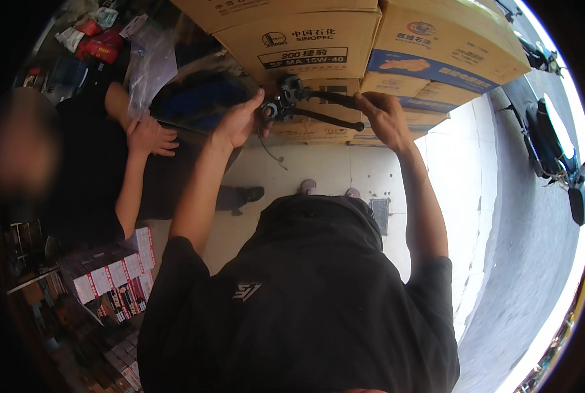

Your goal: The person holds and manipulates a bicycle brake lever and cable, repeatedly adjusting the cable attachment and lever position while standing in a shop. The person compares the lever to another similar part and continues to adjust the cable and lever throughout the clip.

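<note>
Between my hands, in front of the stacked cartons, is a black motorcycle brake lever assembly (291, 92). My left hand (238, 123) grips its clamp end, thumb up along the side. At the other end my right hand (385, 118) closes its fingers on the tip of the upper black rod. A lower black lever (331, 120) with a rounded tip points right, its end just short of my right hand. From beside my left hand dangles a thin dark wire (273, 156). My fingers hide part of the assembly.
Cardboard cartons (318, 42) are stacked ahead. At left sits another person (83, 177), with a clear plastic bag (149, 62) at their hands. Small boxes (119, 272) fill the lower left. Parked scooters (551, 137) stand on the road at right. Pale tiles (325, 157) cover the floor.
</note>
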`<state>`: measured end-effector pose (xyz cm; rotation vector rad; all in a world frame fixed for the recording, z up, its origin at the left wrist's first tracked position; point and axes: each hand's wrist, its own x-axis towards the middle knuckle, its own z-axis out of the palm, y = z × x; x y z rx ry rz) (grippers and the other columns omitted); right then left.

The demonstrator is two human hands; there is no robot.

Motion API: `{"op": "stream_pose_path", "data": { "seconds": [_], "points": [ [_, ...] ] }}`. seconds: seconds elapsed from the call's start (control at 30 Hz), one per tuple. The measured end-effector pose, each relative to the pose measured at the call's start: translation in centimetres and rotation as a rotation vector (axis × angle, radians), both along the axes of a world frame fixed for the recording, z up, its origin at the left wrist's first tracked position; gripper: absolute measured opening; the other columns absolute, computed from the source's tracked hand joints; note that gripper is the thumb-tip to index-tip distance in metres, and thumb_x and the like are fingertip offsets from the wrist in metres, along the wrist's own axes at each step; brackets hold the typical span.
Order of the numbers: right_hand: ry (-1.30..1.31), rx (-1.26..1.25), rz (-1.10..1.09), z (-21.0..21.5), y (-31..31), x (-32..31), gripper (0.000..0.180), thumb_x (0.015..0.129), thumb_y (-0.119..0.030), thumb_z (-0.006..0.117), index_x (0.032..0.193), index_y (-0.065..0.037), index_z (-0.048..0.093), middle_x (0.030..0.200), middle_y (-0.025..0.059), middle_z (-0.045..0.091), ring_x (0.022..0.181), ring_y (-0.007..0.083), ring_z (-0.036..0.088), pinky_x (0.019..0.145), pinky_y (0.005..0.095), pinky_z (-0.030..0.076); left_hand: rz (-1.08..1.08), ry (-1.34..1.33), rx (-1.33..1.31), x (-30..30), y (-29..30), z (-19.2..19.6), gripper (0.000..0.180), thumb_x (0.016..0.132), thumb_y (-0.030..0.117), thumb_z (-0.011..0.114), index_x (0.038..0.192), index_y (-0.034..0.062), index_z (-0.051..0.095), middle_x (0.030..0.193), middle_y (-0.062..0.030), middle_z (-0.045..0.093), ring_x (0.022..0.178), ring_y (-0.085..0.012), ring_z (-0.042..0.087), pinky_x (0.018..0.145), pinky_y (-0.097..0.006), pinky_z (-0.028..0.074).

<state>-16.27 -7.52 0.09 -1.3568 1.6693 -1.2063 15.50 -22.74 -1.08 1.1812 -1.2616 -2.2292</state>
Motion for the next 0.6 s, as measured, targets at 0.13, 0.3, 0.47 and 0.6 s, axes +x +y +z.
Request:
{"op": "stream_pose_path", "data": {
  "seconds": [0.13,0.3,0.47,0.6],
  "points": [
    [-0.016,0.082,-0.004,0.6,0.0,0.0,0.052,0.110,-0.040,0.060,0.117,0.010,0.075,0.083,0.0198,0.075,0.072,0.0231,0.067,0.070,0.0380,0.053,-0.058,-0.044,-0.002,0.3,-0.6,-0.9,0.052,0.110,0.057,0.054,0.092,0.0095,0.064,0.081,-0.0033,0.065,0.073,-0.0186,0.068,0.062,-0.034,0.056],
    [-0.004,0.041,-0.007,-0.1,-0.2,-0.1,0.051,0.109,-0.039,0.061,0.116,0.010,0.075,0.082,0.0204,0.074,0.070,0.0228,0.066,0.069,0.0374,0.052,-0.032,0.013,-0.002,0.4,-0.6,-0.9,0.045,0.110,0.056,0.055,0.101,0.0118,0.060,0.086,-0.0019,0.060,0.076,-0.0207,0.065,0.060,-0.035,0.055],
    [-0.042,0.053,-0.002,0.4,-0.2,0.2,0.051,0.109,-0.039,0.061,0.119,0.009,0.075,0.091,0.0208,0.077,0.078,0.0233,0.067,0.075,0.0379,0.053,0.044,0.089,0.074,0.0,0.2,0.2,0.039,0.108,0.055,0.059,0.119,0.0176,0.053,0.090,-0.0014,0.053,0.078,-0.0239,0.062,0.059,-0.037,0.053],
    [-0.007,0.132,-0.012,1.3,0.0,0.3,0.050,0.109,-0.038,0.061,0.123,0.008,0.074,0.102,0.0223,0.079,0.090,0.0253,0.070,0.084,0.0383,0.054,0.056,0.108,0.084,-0.3,0.4,0.5,0.042,0.107,0.054,0.061,0.124,0.0167,0.054,0.089,-0.0018,0.053,0.078,-0.0240,0.062,0.058,-0.038,0.053]
  ]
}}
